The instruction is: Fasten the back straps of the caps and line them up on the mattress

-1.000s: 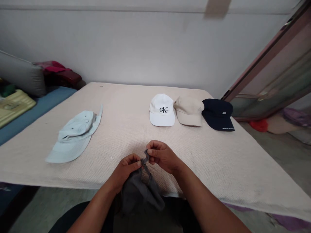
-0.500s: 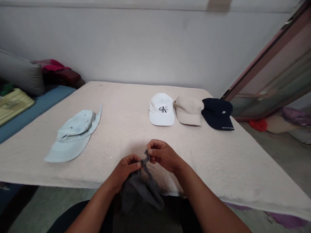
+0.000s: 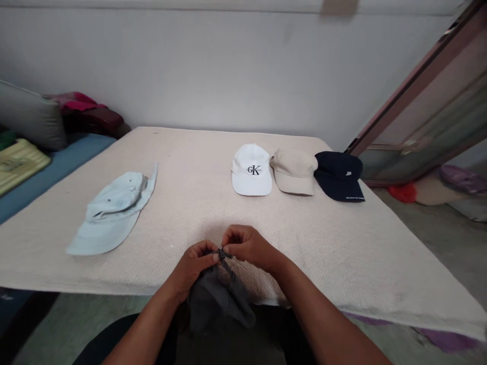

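Observation:
A dark grey cap [image 3: 218, 301] hangs at the table's near edge, partly below it. My left hand [image 3: 196, 263] pinches its strap near the buckle. Close beside it, my right hand [image 3: 249, 247] has thumb and fingers closed on the strap too. The buckle is small and mostly covered by fingertips. On the table lie a white cap [image 3: 251, 170] with black letters, a beige cap [image 3: 294, 171] and a navy cap [image 3: 340, 176], side by side. Off to the left is a pale blue cap [image 3: 114, 208] with its strap sticking out.
The table [image 3: 190, 167] has a cream cloth and meets a grey wall. A grey cushion [image 3: 32, 114] and a yellow item [image 3: 23, 165] rest on a blue surface at the left. A pink-framed door [image 3: 411, 86] stands at the right.
My right hand has moved left and slightly down, closer to my left hand, and less of the strap shows between them. The view has shifted slightly.

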The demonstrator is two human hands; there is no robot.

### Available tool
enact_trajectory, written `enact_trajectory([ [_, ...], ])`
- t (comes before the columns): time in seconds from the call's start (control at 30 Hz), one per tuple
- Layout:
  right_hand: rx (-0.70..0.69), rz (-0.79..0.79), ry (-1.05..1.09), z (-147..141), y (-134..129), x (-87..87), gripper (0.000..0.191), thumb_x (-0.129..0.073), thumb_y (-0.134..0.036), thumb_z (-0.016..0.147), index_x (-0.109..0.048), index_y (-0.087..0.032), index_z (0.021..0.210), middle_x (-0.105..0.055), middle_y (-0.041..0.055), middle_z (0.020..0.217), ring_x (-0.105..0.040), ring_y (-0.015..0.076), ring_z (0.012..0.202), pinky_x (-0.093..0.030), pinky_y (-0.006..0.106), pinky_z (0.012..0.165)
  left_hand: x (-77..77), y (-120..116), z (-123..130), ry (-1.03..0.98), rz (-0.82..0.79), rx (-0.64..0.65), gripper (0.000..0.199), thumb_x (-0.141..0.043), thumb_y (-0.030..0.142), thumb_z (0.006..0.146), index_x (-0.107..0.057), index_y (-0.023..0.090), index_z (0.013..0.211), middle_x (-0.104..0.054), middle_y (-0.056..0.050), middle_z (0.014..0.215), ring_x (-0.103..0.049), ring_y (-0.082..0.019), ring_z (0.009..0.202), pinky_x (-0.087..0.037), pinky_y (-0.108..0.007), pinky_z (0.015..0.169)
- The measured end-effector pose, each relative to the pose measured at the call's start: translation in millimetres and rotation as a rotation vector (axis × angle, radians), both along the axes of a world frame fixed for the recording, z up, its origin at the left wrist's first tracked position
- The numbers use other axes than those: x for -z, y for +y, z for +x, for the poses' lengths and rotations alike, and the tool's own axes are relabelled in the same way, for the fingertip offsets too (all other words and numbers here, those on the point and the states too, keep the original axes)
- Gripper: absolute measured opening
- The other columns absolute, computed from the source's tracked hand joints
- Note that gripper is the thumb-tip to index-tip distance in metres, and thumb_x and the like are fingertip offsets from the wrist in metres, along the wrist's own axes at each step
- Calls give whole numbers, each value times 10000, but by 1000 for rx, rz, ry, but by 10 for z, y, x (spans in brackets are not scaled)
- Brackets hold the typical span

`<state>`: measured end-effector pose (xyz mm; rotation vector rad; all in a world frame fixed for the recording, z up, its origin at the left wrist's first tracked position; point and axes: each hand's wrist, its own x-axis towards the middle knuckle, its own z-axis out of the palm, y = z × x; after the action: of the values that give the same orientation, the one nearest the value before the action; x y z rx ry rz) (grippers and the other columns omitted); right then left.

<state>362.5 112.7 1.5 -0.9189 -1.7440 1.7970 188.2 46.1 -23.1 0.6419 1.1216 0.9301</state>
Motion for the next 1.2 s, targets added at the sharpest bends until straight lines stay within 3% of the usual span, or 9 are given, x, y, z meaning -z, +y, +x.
enact_trajectory([
  [0.73, -21, 204, -169, -1, -44, 52, 73, -551, -119, 681, -588, -162, 727, -570, 6, 690, -479, 105, 627, -352, 217, 530, 82, -3, 36, -24, 13, 70, 163, -711, 230, 687, -602, 171, 793, -604, 31, 659, -508, -79, 552, -349, -195, 530],
  [1.2, -21, 324, -273, 18, -103, -56, 105, -541, -115, 689, -584, -168, 769, -546, -22, 666, -466, 85, 601, -336, 199, 519, 102, -9, 54, -54, -10, 83, 185, -714, 229, 697, -603, 154, 825, -640, 11, 689, -544, -90, 564, -388, -205, 548],
])
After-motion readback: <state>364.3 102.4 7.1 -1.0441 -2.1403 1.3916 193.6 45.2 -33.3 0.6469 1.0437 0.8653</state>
